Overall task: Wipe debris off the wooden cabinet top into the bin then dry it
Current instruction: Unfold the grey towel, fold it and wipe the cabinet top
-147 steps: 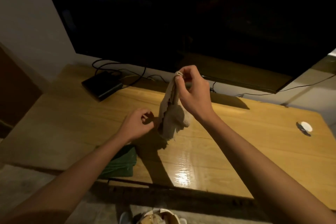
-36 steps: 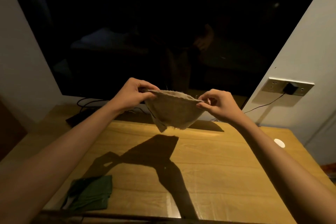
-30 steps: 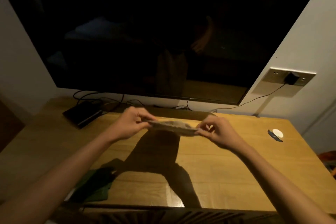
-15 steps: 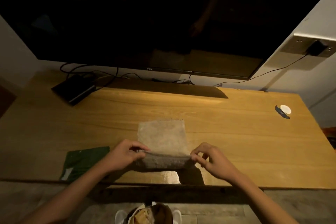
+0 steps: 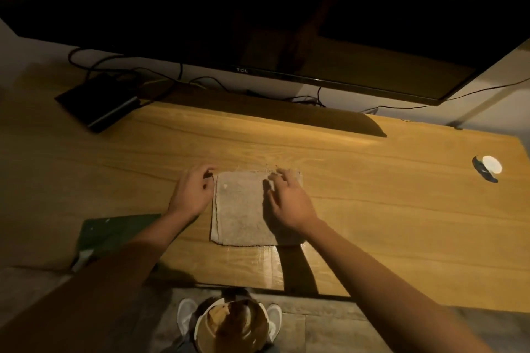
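A beige cloth (image 5: 241, 209) lies folded flat in the middle of the wooden cabinet top (image 5: 372, 209). My left hand (image 5: 192, 192) pinches its far left corner. My right hand (image 5: 286, 203) rests on the cloth's right side, fingers at the far right corner. A round bin (image 5: 232, 324) with brown debris inside stands on the floor just below the cabinet's front edge, between two white shoes.
A green cloth (image 5: 114, 235) lies at the front left of the top. A black box (image 5: 97, 103) with cables sits at the back left. A dark TV (image 5: 286, 23) hangs behind. A small white disc (image 5: 491, 164) lies at the far right.
The cloth was held up and stretched between both hands, then laid on the top and folded over away from me. Both hands moved from its near edge to its far corners.
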